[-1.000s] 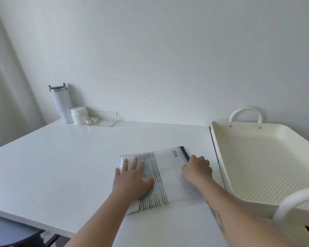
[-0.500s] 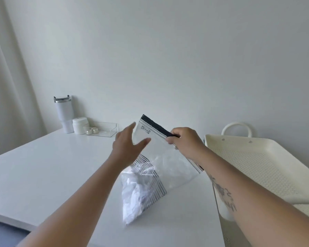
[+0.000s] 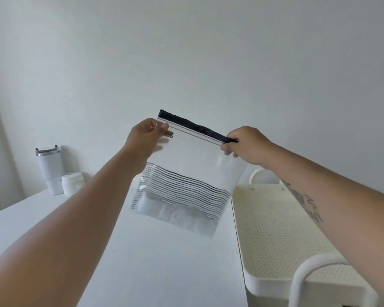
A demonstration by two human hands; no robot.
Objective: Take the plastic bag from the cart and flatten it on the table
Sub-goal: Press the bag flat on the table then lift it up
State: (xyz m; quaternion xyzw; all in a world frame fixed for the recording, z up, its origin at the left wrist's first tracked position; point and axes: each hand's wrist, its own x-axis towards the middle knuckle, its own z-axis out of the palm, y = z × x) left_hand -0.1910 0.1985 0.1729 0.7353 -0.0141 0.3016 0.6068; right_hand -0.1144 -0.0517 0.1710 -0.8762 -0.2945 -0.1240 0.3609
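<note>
Lifted higher than half a second ago, the bag (image 3: 187, 173) now hangs in the air above the tabletop (image 3: 142, 251), its dark zip strip tilted down to the right. Each hand has its grip closed on a top corner: the left hand (image 3: 145, 138) at the left end, the right hand (image 3: 245, 145) at the right (striped band below, crumpled contents at the bottom). Beside the tabletop stands the cart (image 3: 275, 229).
</note>
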